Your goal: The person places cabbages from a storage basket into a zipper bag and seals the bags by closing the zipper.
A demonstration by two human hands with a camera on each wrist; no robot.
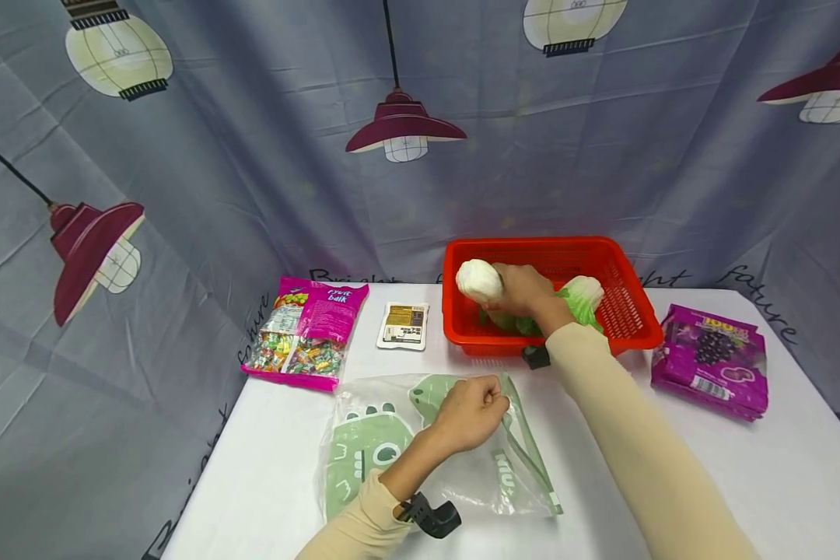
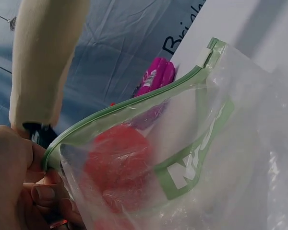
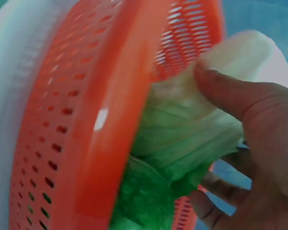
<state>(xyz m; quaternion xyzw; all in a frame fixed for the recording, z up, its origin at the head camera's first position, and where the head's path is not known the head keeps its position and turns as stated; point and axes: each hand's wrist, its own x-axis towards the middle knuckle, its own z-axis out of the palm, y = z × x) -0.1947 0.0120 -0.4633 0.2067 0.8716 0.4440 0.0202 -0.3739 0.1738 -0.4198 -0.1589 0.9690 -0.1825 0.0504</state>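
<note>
We see a white table (image 1: 672,498) carrying a red basket (image 1: 630,311), a clear zip bag (image 1: 364,451), a pink candy pack (image 1: 308,330), a small sachet (image 1: 403,325) and a purple grape pack (image 1: 712,359).

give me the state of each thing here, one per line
left hand: pinches the zip bag's green rim
zip bag: flat on the table, mouth held open
right hand: grips a cabbage over the basket
held cabbage: lifted, white base up
second cabbage: lying in the basket
red basket: upright on the table
candy bag: sealed, lying flat
purple pack: sealed, lying flat
</note>
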